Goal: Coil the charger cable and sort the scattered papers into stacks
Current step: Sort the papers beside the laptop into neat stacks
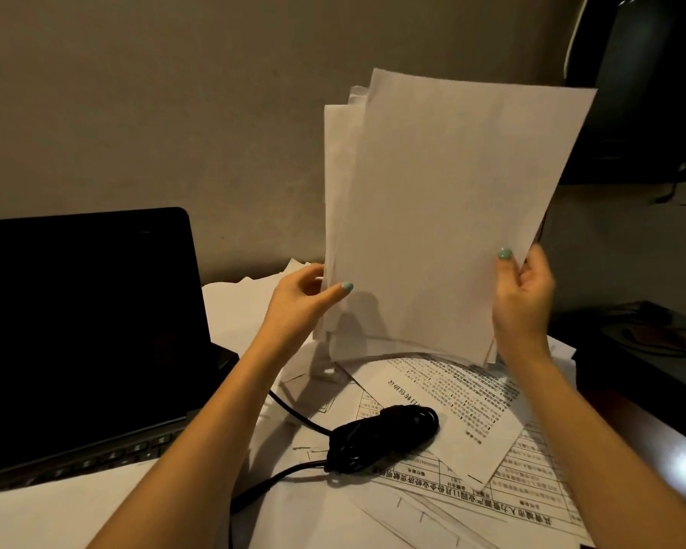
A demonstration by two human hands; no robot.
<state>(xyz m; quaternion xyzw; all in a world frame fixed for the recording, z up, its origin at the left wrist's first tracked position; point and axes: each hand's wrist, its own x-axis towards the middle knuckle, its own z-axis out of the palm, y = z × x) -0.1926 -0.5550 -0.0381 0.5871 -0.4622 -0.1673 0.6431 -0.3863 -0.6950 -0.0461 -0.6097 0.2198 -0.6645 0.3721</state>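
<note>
Laptop (84,330) is sitting open with its screen dark; taking it as the reference.

- **Scattered papers** (511,489): these are covering the desk right of the laptop and in front of it. Printed forms and blank sheets are overlapping at odd angles, and none are squared into a stack yet.
- **Sheaf of sheets** (444,215): you are holding it upright, above and to the right of the laptop, with its lower edge just over the loose pages. The sheets are fanning unevenly at the top left corner.
- **Charger cable** (385,433): it is lying bundled in a dark coil on the printed pages, right of the laptop's front corner. Two tails are running back toward the laptop side.
- **Left hand** (298,307): it is pinching the sheaf's left edge, thumb on the near face and fingers behind.
- **Right hand** (525,299): it is gripping the right edge, thumb tip showing on the near face.

Judgement: the coiling is looking largely done, apart from the loose tails. The sorting is only beginning, with one sheaf gathered, no stack set down, and most pages waiting.
</note>
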